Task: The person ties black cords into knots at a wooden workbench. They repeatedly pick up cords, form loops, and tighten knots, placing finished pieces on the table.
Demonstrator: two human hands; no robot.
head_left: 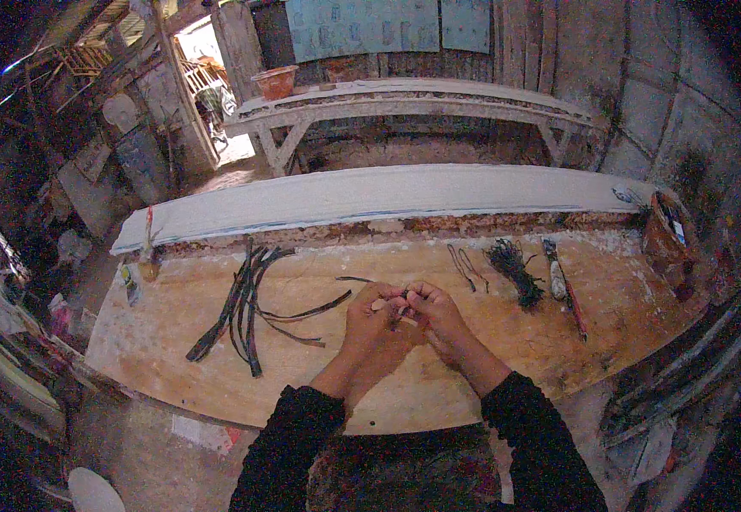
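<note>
- wood tabletop point(422, 397), nr the person, worn & w/ pale smears toward far side
- white bench point(439, 111) at far side of room, well apart from tabletop
- long white ledge point(388, 196) along tabletop's far edge, running L to R
- blk strips point(247, 311) in a loose fanned pile on L half of tabletop, some tips pointing R toward the hands
- clay pot point(662, 235) at far R corner, w/ things in it, too blurred to ID
- L hand point(375, 309), mid tabletop, fingertips pinched on a tiny dark piece
- R hand point(433, 307) touching L hand, thumb & finger pinching same piece
- blk string bundle point(517, 273), R of hands
- slim tool point(565, 290) w/ red end, just R of bundle
- 2 thin loops point(469, 267) btwn R hand & bundle, toward far side
- dark piece point(405, 293) btwn both hands' fingertips, mostly hidden, exact shape can't tell
</note>
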